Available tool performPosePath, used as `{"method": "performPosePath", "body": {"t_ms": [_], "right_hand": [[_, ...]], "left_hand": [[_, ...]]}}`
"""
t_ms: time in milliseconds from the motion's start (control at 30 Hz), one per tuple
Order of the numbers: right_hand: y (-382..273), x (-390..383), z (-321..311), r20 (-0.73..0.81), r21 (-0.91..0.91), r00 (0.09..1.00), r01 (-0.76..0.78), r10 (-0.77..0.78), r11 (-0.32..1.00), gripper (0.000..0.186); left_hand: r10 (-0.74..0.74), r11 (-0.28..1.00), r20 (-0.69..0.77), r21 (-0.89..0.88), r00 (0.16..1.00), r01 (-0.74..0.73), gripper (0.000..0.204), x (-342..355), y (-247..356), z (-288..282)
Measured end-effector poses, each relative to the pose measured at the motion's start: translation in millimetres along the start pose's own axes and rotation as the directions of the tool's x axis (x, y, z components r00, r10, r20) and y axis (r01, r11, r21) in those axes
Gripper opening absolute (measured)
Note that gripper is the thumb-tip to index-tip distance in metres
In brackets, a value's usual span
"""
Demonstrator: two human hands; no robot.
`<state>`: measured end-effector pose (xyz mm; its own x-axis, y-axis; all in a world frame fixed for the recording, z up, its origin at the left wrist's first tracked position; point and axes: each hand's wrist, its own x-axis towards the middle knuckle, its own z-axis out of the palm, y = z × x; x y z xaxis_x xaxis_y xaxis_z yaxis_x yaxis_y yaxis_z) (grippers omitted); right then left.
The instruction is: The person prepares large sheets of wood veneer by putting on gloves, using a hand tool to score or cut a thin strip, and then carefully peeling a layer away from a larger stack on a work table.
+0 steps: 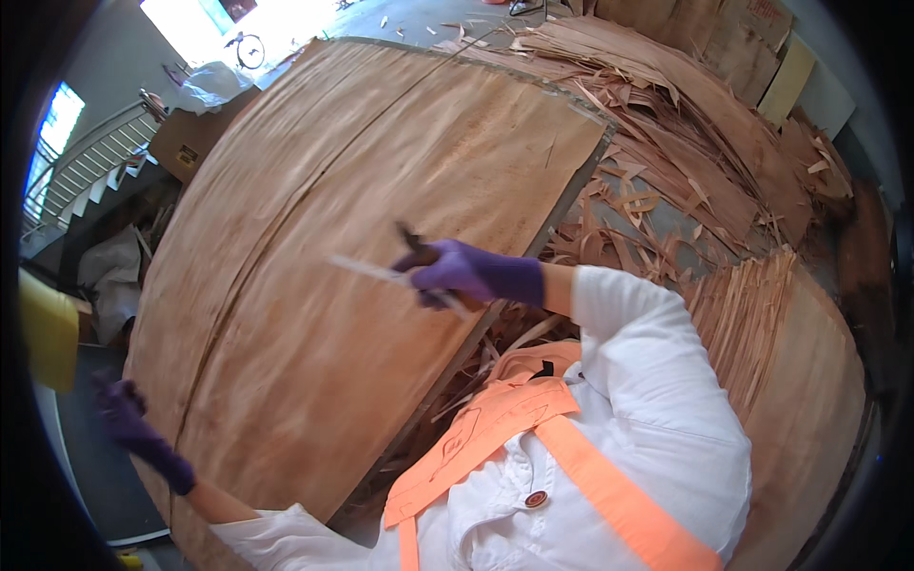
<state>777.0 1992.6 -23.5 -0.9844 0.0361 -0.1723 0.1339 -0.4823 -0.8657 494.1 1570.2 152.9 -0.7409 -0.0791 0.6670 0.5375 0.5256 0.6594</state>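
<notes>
My right hand [462, 276], in a purple glove, is closed on a dark tool [409, 235] and a thin pale strip [357, 265] above the right part of a large wood veneer sheet [381, 143]. Both held items are blurred. My left hand [133, 423], also gloved in purple, is at the sheet's left edge, its fingers smeared and partly curled; I cannot make out whether it grips anything. A long dark line runs lengthwise along the sheet.
Torn veneer and scraps [666, 143] are heaped beyond the sheet, with more veneer [790, 390] at right. Boards [790, 76] lean at upper right. A stair railing [95, 171], cardboard [176, 143], plastic bags [109, 266] and a yellow object [48, 328] are along the left.
</notes>
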Motion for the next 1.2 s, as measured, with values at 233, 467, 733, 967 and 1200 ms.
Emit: {"method": "performPosePath", "body": {"t_ms": [233, 467, 733, 967, 1200], "right_hand": [[12, -129, -114, -0.461, 0.247, 0.883, 0.027, 0.093, 0.969, 0.037], [-24, -171, -216, -0.529, 0.176, 0.848, 0.075, 0.030, 0.982, 0.043], [-41, -185, -311, -0.512, 0.091, 0.858, 0.108, -0.046, 0.990, 0.043], [-49, -146, -350, -0.578, 0.067, 0.794, 0.275, -0.187, 0.959, 0.042], [-30, -123, -372, -0.706, 0.031, 0.694, 0.229, -0.140, 0.973, 0.040]], "left_hand": [[-0.043, 0.943, 0.529, -0.259, 0.848, 0.210, 0.026, -189, 34, 202], [0.252, 0.966, 0.777, -0.236, 0.577, -0.105, 0.053, -316, 177, 355], [0.559, 0.792, 0.730, -0.331, 0.393, -0.513, 0.049, -405, 234, 463], [0.687, 0.678, 0.690, -0.495, 0.229, -0.543, 0.037, -420, 241, 501], [0.714, 0.656, 0.670, -0.541, 0.202, -0.527, 0.034, -425, 242, 510]]}}
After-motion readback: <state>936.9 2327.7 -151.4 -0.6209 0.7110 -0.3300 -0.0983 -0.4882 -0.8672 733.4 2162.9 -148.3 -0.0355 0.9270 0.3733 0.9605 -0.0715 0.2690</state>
